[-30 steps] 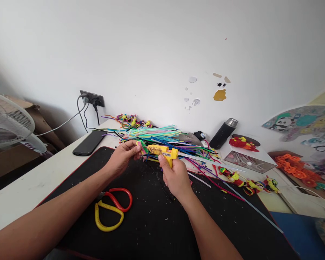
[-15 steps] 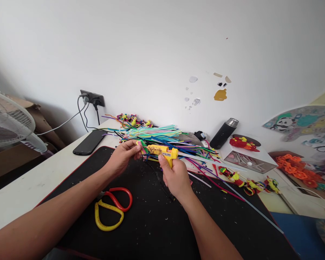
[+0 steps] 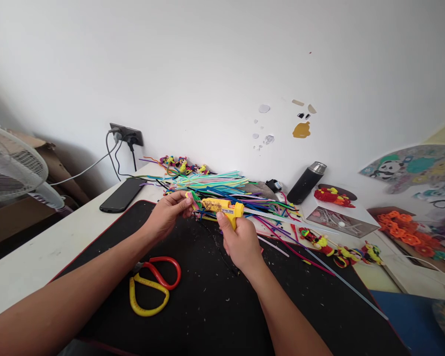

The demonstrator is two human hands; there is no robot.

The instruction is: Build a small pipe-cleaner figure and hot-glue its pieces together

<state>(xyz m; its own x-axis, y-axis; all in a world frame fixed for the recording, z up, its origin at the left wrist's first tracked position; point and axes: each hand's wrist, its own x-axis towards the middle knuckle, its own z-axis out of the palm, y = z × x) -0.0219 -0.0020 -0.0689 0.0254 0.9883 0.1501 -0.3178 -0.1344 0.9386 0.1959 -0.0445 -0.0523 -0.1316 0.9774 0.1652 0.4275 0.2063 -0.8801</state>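
My right hand [image 3: 241, 242] is wrapped round the handle of a yellow glue gun [image 3: 218, 205], which has dark stains near its front. A long clear glue stick [image 3: 282, 216] sticks out of its back to the right. Between the fingertips of my left hand [image 3: 172, 212] is a small green and pink piece [image 3: 194, 200], right at the gun's nozzle; whether they touch, I cannot tell. Red and yellow-handled scissors [image 3: 150, 286] lie on the black mat [image 3: 207, 311] below my left forearm.
Behind my hands lies a pile of coloured pipe cleaners [image 3: 215, 182]. A phone [image 3: 121, 195] is at the left, a fan [image 3: 15, 163] beyond it. A black flask [image 3: 307, 183], a box [image 3: 341, 221] and small figures [image 3: 321, 243] stand or lie at the right.
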